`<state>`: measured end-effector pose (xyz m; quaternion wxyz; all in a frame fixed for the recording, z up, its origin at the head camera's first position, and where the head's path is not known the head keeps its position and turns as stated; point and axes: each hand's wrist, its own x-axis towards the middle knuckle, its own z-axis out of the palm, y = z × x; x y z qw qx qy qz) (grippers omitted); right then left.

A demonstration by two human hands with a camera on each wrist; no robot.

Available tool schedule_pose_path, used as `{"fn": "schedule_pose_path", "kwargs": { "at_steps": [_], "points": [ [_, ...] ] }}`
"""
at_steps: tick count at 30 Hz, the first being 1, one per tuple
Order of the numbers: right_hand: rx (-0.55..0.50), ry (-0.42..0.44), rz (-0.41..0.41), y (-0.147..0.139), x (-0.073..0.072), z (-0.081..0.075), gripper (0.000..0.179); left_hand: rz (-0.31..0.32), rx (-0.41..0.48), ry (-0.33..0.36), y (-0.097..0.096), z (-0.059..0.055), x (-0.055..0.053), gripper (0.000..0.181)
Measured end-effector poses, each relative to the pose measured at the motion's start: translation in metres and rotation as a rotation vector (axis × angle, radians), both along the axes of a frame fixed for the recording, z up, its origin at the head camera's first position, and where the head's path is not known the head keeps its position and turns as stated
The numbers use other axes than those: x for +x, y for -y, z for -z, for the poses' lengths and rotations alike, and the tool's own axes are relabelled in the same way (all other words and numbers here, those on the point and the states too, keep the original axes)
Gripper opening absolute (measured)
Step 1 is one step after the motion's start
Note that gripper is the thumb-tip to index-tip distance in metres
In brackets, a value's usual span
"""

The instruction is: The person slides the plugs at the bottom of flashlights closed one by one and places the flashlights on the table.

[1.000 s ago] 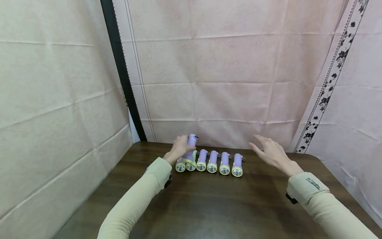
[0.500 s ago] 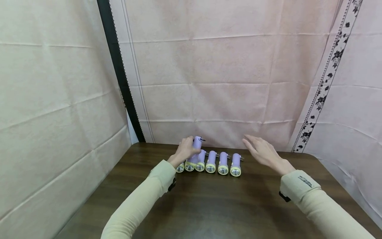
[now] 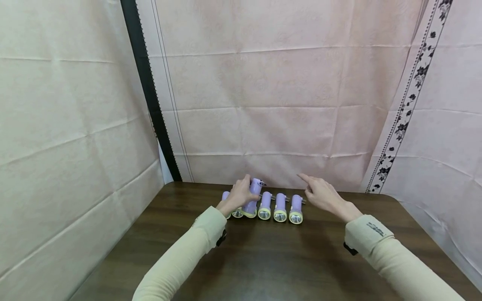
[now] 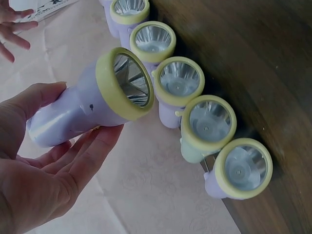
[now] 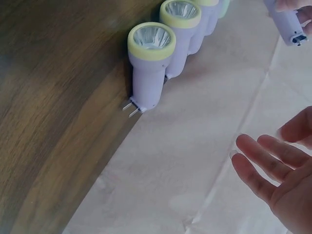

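Observation:
My left hand [image 3: 239,194] grips a purple flashlight [image 4: 80,107] with a yellow rim around its lens, thumb on one side and fingers on the other. It is raised close over the row, its lens end toward me and its dark tail end [image 5: 298,39] away. Several similar flashlights line the table; the pale green one [image 4: 193,150] sits beside the purple flashlight [image 4: 246,168] at the left end. My right hand [image 3: 325,196] hovers past the right end of the row, holding nothing. Nearest to it is the last purple flashlight [image 5: 148,80], two metal prongs [image 5: 130,107] out of its tail.
The row stands near the back edge of a dark wooden table [image 3: 263,259]. Right behind it hangs a pale cloth [image 3: 286,125], and another cloth wall [image 3: 75,167] rises on the left.
My left hand has carried the purple flashlight rightward along the row and a little lower. My right hand has moved left toward the row, its index finger now pointing out.

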<state>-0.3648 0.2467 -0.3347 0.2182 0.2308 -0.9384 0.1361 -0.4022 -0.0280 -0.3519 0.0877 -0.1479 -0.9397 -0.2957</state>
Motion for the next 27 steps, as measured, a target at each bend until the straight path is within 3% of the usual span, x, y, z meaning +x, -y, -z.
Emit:
{"fn": "schedule_pose_path", "kwargs": {
  "at_steps": [10, 21, 27],
  "points": [
    [-0.010, 0.038, -0.095, 0.021, 0.006, 0.001, 0.072, 0.034, -0.008, -0.002, -0.013, 0.005, 0.005, 0.056],
    [-0.080, 0.162, -0.262, 0.041, 0.009, 0.000, 0.082, 0.093, -0.010, -0.071, -0.018, 0.005, 0.009, 0.052],
    [-0.059, 0.153, -0.287, 0.047, 0.012, -0.002, 0.083, 0.136, 0.009, -0.109, -0.022, 0.002, 0.009, 0.051]
  ]
}}
